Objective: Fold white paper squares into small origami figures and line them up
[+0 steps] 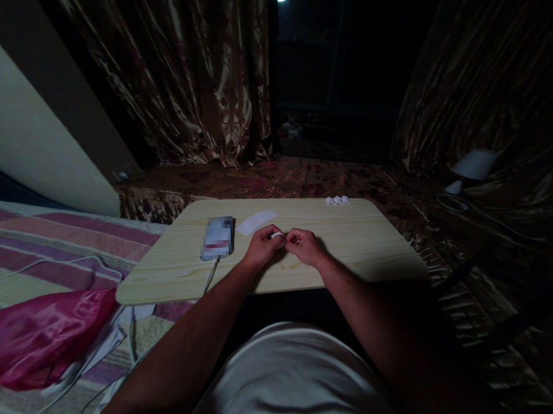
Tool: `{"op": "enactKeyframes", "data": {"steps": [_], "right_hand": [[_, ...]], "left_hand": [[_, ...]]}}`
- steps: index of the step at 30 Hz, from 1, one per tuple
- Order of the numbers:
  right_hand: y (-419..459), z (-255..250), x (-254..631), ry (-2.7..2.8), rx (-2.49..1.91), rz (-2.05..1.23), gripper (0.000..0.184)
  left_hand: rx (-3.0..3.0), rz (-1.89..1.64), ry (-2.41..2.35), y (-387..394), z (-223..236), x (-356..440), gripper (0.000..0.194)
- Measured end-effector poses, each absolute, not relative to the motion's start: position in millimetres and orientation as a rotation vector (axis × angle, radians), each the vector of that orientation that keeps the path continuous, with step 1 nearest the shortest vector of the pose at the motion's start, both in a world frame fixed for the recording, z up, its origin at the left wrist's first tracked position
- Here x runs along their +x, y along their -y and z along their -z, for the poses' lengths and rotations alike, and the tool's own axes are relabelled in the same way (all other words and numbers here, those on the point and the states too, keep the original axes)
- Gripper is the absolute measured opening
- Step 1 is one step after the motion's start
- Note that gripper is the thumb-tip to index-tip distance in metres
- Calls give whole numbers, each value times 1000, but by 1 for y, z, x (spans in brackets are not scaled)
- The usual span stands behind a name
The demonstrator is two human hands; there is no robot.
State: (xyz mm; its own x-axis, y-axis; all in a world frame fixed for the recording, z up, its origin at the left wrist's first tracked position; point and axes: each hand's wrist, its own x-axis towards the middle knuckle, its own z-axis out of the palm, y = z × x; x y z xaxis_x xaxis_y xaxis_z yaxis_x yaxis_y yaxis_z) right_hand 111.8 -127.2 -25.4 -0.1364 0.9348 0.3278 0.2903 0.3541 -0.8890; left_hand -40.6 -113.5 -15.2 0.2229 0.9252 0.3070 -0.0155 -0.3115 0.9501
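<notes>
Near edge: forearms cross the tabletop (376, 251) rim; cable (210, 278) runs over it on L side, a snag pt.
L hand (261, 249): nearly closed, white pc (278, 235) held betw. thumb and fingers, above mid-top.
R hand (305, 247): fingers curled in, tips at pc's R end; can't tell if gripping. Wood shows R of it, partly shadowed: widest room, in my judgement.
Phone (217, 238) and strips (257, 222) limit L side; strips flat, apparently unworked.
Far edge: 3 shaped bits (338, 200), appx. done; held pc looks part-done.
Beyond: curtain (233, 79).
</notes>
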Motion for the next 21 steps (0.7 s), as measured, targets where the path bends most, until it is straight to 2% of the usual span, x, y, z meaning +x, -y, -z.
{"op": "enactKeyframes", "data": {"steps": [21], "right_hand": [[126, 27, 112, 1642, -1079, -855, 3]], "left_hand": [[1647, -1253, -902, 113, 15, -40, 10]]}}
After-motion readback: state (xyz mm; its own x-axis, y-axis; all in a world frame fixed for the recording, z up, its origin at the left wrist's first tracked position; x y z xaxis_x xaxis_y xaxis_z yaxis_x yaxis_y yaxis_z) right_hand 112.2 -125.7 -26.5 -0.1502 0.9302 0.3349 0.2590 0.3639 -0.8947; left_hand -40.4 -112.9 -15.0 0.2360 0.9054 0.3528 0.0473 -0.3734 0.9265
